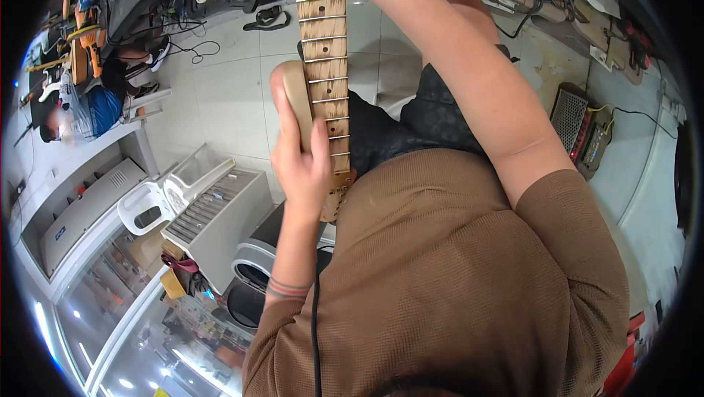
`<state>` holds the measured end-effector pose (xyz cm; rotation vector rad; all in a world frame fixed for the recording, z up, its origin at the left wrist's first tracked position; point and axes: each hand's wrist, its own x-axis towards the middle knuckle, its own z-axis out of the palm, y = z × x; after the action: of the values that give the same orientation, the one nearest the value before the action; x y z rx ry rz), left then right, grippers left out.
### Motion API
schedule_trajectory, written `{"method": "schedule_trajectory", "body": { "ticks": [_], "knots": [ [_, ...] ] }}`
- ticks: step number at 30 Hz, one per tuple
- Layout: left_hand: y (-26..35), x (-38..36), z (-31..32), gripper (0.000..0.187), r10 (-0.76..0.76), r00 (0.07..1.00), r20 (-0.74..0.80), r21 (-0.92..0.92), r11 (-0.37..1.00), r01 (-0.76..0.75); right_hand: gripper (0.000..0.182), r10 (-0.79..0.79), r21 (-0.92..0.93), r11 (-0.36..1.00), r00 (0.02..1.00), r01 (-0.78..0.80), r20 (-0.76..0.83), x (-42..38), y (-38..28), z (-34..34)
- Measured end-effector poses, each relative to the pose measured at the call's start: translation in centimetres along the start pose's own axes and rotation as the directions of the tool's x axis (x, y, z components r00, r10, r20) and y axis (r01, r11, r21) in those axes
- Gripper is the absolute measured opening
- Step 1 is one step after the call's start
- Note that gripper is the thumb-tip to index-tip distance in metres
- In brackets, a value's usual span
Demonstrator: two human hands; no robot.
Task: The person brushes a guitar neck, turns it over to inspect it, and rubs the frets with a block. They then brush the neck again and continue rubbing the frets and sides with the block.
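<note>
Guitar neck (326, 67), top cut off, left fingers (317, 149) clasping sanding block (295, 103) against it; right hand out of frame

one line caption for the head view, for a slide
Left hand presses a pale block beside a fretted guitar neck.

Left hand (299, 149) pressing sanding block (297, 103) against guitar neck (327, 67)

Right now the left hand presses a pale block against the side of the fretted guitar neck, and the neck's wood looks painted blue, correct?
Not blue. The head view shows the guitar neck as bare light wood with metal frets. The left hand does press the pale block against its side.
</note>
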<state>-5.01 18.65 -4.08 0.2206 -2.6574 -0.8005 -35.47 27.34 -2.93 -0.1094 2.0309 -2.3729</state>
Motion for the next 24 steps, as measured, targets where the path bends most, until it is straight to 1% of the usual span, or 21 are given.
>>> {"method": "schedule_trajectory", "body": {
  "ticks": [2,3,4,5,6,7,8,10,11,12,13,14,15,17,18,19,20,21,22,23,24],
  "knots": [
    [-0.2,-1.7,-0.4,0.07,0.016,1.0,0.007,0.027,0.999,-0.017,0.067,-0.05,0.019,0.999,0.998,0.051,-0.042,-0.1,0.1,0.2],
    [0.0,-1.8,-0.4,0.07,0.021,1.0,0.005,0.054,0.998,-0.022,0.066,-0.008,0.039,0.999,1.0,0.008,-0.009,0.0,-0.1,0.0],
    [0.0,-1.7,-0.2,0.07,0.02,1.0,-0.002,0.054,0.998,-0.02,0.066,-0.012,0.039,0.999,1.0,0.012,-0.003,0.0,-0.3,-0.1],
    [1.6,0.7,0.0,0.069,-0.115,0.993,0.03,-0.054,0.992,0.117,0.066,-0.03,0.014,0.999,1.0,0.03,-0.005,0.1,-0.2,-0.2],
    [3.0,2.9,-0.1,0.068,-0.241,0.967,0.081,-0.157,0.955,0.252,0.066,-0.045,-0.01,0.999,0.999,0.045,-0.012,0.2,0.0,-0.1],
    [4.0,4.4,-0.4,0.073,-0.302,0.948,0.104,-0.156,0.936,0.315,0.066,-0.043,-0.013,0.999,0.999,0.043,-0.016,0.0,0.3,-0.1],
    [3.8,4.0,-0.3,0.073,-0.299,0.949,0.105,-0.161,0.936,0.313,0.067,-0.04,-0.021,0.999,0.999,0.039,-0.018,0.0,0.5,-0.1],
    [2.2,1.9,0.0,0.074,-0.09,0.996,0.001,-0.119,0.989,0.089,0.067,-0.05,-0.019,0.999,0.998,0.05,-0.023,0.2,0.4,0.0],
    [1.8,0.0,-0.4,0.074,-0.077,0.997,0.006,-0.046,0.996,0.077,0.067,-0.015,0.001,1.0,1.0,0.015,-0.011,-0.1,0.0,0.1],
    [1.1,-1.7,-0.7,0.074,-0.086,0.996,0.033,-0.023,0.996,0.087,0.067,0.018,0.021,1.0,1.0,-0.018,-0.002,-0.2,-0.2,0.0],
    [1.0,-1.3,-0.6,0.073,-0.059,0.998,0.018,-0.017,0.998,0.059,0.066,0.027,-0.032,0.999,0.999,-0.027,-0.022,-0.1,-0.1,0.1],
    [1.0,-1.0,-0.4,0.072,-0.039,0.999,-0.001,-0.011,0.999,0.039,0.066,0.019,-0.029,0.999,1.0,-0.02,-0.024,-0.2,-0.1,0.0],
    [1.6,1.0,-0.1,0.072,-0.031,0.999,-0.01,-0.011,0.999,0.031,0.066,0.016,-0.029,0.999,1.0,-0.016,-0.022,-0.1,-0.1,0.1],
    [4.1,9.2,0.8,0.07,-0.087,0.996,-0.024,-0.104,0.991,0.084,0.067,-0.015,-0.047,0.999,0.999,0.014,-0.029,0.2,0.6,0.3],
    [5.2,13.4,1.2,0.067,-0.156,0.988,0.009,-0.199,0.968,0.155,0.067,-0.028,-0.048,0.999,0.999,0.027,-0.032,0.3,0.8,0.4],
    [4.7,17.9,2.3,0.063,-0.015,0.996,-0.083,-0.112,0.994,0.005,0.067,-0.019,-0.036,0.999,0.999,0.018,-0.028,0.3,0.9,0.3],
    [6.0,22.1,2.7,0.06,0.029,0.992,-0.124,-0.161,0.986,-0.049,0.067,-0.016,-0.025,1.0,1.0,0.015,-0.025,0.4,0.9,0.2],
    [6.0,26.3,3.0,0.061,0.063,0.995,-0.076,-0.01,0.998,-0.064,0.06,-0.015,0.007,1.0,0.999,0.015,-0.032,0.5,0.9,0.2],
    [6.8,29.9,3.9,0.052,0.219,0.954,-0.205,-0.015,0.974,-0.227,0.06,-0.025,0.007,1.0,0.999,0.026,-0.038,0.3,0.6,0.0],
    [8.2,32.2,3.7,0.061,0.244,0.952,-0.186,-0.099,0.959,-0.265,0.062,-0.002,-0.003,1.0,0.999,0.002,-0.042,0.1,0.0,-0.1],
    [9.1,33.4,3.3,0.061,0.256,0.946,-0.2,-0.097,0.955,-0.28,0.064,0.015,-0.013,1.0,0.999,-0.016,-0.043,0.2,-0.3,-0.1]
  ]
}}
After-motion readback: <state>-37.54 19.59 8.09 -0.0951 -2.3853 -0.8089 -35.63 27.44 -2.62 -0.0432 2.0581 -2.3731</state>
